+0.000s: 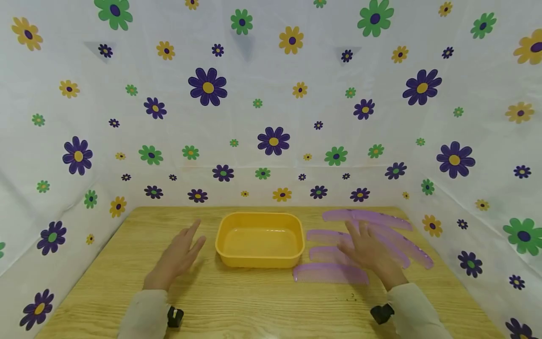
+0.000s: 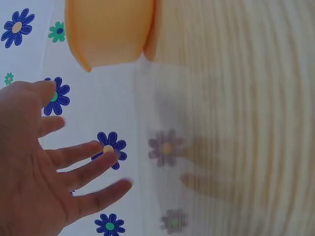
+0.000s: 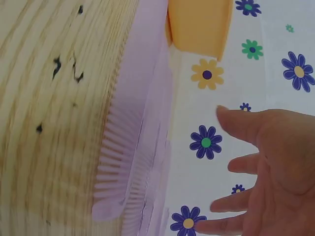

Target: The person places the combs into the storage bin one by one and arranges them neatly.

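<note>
A yellow rectangular tub (image 1: 260, 262) stands on the wooden table, with nothing inside it. To its right lie several translucent purple combs (image 1: 330, 274), some overlapping, their teeth seen close up in the right wrist view (image 3: 130, 118). Left of the tub, the left hand (image 1: 177, 256) is held over the table with spread fingers and holds nothing; the left wrist view shows the same hand (image 2: 59, 167) below the tub's end (image 2: 110, 34). Over the combs hovers the right hand (image 1: 370, 252), fingers apart and nothing in them; it also appears in the right wrist view (image 3: 270, 172).
White cloth with coloured flowers (image 1: 271, 117) hangs behind the table and along both sides. Small dark marks (image 1: 351, 297) show on the wooden tabletop (image 1: 262, 301) in front of the combs. Each wrist wears a black device (image 1: 175, 317).
</note>
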The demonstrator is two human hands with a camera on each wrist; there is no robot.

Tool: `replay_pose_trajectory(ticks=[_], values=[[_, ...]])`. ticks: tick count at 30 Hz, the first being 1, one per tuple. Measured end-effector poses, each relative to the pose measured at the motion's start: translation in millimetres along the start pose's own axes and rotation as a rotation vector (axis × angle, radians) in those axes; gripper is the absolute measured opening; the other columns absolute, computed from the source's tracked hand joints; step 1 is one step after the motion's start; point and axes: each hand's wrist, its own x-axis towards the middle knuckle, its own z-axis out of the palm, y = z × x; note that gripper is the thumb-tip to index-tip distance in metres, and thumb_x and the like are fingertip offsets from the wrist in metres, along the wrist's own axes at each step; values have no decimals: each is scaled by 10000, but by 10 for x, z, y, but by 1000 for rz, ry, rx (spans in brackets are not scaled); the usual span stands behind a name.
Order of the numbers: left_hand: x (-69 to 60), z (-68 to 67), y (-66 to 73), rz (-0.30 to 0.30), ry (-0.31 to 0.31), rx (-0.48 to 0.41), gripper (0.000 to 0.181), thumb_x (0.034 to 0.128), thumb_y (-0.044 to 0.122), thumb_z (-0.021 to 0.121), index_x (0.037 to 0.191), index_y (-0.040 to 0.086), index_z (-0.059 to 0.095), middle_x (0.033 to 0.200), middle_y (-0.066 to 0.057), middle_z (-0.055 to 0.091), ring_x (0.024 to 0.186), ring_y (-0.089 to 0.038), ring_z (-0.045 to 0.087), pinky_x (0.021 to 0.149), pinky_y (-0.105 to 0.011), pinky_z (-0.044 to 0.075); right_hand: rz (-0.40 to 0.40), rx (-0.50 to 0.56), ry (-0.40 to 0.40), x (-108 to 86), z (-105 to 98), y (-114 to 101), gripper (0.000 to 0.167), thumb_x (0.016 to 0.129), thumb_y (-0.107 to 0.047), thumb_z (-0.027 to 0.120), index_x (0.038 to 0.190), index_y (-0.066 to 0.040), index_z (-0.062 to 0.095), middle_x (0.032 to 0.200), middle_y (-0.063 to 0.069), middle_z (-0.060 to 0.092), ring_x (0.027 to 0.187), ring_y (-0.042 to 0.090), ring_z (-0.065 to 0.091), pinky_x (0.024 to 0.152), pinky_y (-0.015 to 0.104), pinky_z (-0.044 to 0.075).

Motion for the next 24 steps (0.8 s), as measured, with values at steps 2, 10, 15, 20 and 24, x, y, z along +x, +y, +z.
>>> replay_pose_trajectory(ticks=[2, 10, 15, 20, 24], values=[[22, 23, 18, 12, -37, -105, 647, 1117, 438, 356, 1622, 43, 269, 1554, -340, 401, 1339, -524, 514, 1126, -688, 423, -31, -1, 15, 1, -1, -19, 805, 1022, -460, 583, 1595, 16, 277, 1573, 453, 262, 1399, 683, 317, 1060, 788, 386], [84, 147, 155, -2, -104, -438, 595, 1104, 318, 467, 1603, 33, 311, 1569, -348, 395, 1285, -476, 607, 960, -481, 619, -147, 115, -22, 52, -34, 12, 488, 924, -244, 758, 1291, 52, 631, 1062, 225, 704, 906, 333, 677, 756, 479, 587], [105, 185, 181, -23, -154, -603, 641, 1086, 237, 520, 1628, 35, 243, 1602, -343, 338, 1355, -506, 541, 920, -440, 637, -120, 171, -87, 46, -78, -14, 427, 886, -213, 797, 1228, 10, 673, 1023, 179, 718, 876, 257, 670, 758, 448, 586], [114, 221, 159, 3, -188, -686, 632, 1088, 176, 505, 1636, 38, 220, 1619, -344, 299, 1386, -540, 491, 906, -465, 637, -125, 208, -107, 17, -97, -57, 397, 829, -116, 829, 1179, 12, 692, 1034, 196, 719, 929, 309, 677, 784, 466, 597], [123, 253, 139, -4, -202, -747, 610, 1091, 143, 479, 1641, 64, 227, 1634, -333, 279, 1381, -537, 498, 924, -479, 629, -130, 235, -131, 25, -65, -53, 374, 802, -80, 836, 1146, -13, 706, 1023, 159, 717, 917, 279, 678, 774, 438, 600]])
